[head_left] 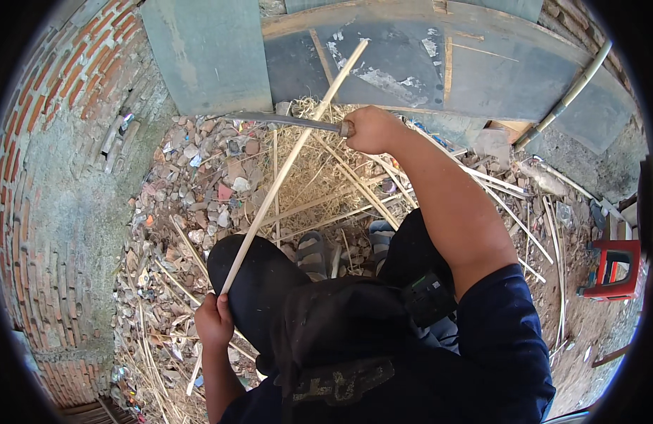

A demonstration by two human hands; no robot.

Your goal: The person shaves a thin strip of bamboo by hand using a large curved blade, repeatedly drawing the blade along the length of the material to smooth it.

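My left hand (214,321) is closed around the lower end of a long pale strip, seemingly split bamboo (275,185). The strip slants over my left knee, away from me and to the right. My right hand (374,130) grips the wooden handle of a machete (270,119), whose blade points left. Blade and strip cross a little left of my right fist; whether they press together I cannot tell. Beneath the crossing lies a heap of thin straw-coloured shavings (309,180). My sandalled feet (312,254) rest on the ground between my knees.
Several more strips (362,185) lie over the rubble ground (192,184) ahead and on both sides. A brick wall (58,212) rises at the left, and grey panels (390,67) stand ahead. A bamboo pole (567,95) leans at the far right, above a red plastic stool (613,270).
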